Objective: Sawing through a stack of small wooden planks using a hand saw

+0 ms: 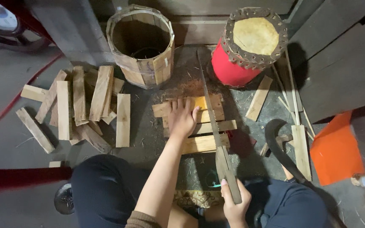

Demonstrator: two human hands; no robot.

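Left hand (181, 119) flat, fingers spread, pressing on the small stack of pale wooden slats (199, 126) mid-floor. Right hand (234, 202) fisted around the wooden handle of a long toothed handsaw (214, 126); blade lies across the stack's right side, tip pointing far. Loose pile of cut wood pieces (79, 107) left, open stave barrel (142, 44) far, red hide-topped drum (246, 46) far right

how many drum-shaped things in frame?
2. A bare wooden stave shell stands open at top centre; a red drum with a hide head stands right of it, beyond the saw. None seem hidden.
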